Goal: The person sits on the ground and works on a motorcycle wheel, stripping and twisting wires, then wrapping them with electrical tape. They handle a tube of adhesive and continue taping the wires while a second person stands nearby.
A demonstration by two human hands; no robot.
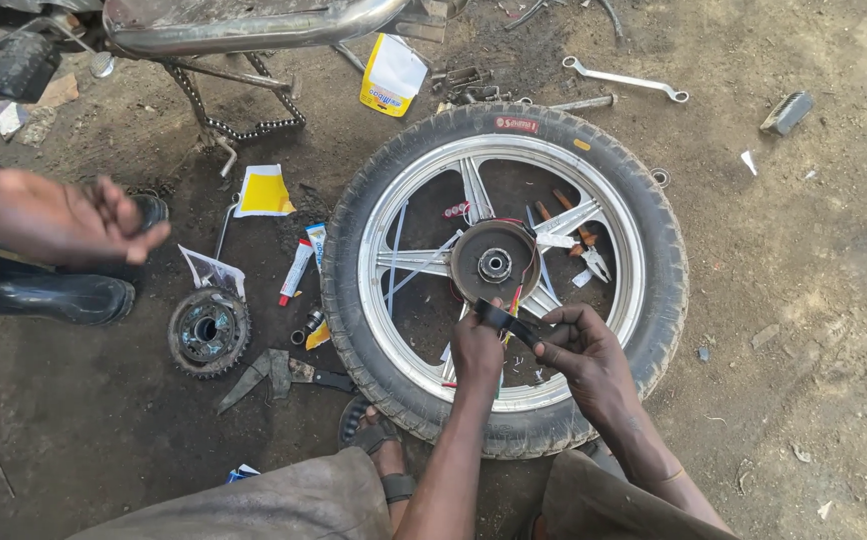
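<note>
A motorcycle wheel (654, 250) with a black tyre and silver spokes lies flat on the dirt. At its centre sits a round hub (495, 264) with thin coloured wires running toward me. My left hand (477, 347) and my right hand (579, 345) meet over the near spokes. Both pinch a strip of black tape (502, 318) stretched between them around the wire bundle. My sandalled foot (379, 440) rests against the tyre's near edge.
Another person's hand (59, 215) hovers at the left above a black boot (49, 295). A sprocket (209, 331), a glue tube (295, 271), pliers (589, 255), a spanner (624, 80), a yellow-white bottle (390, 75) and a motorcycle exhaust pipe (254, 30) lie around.
</note>
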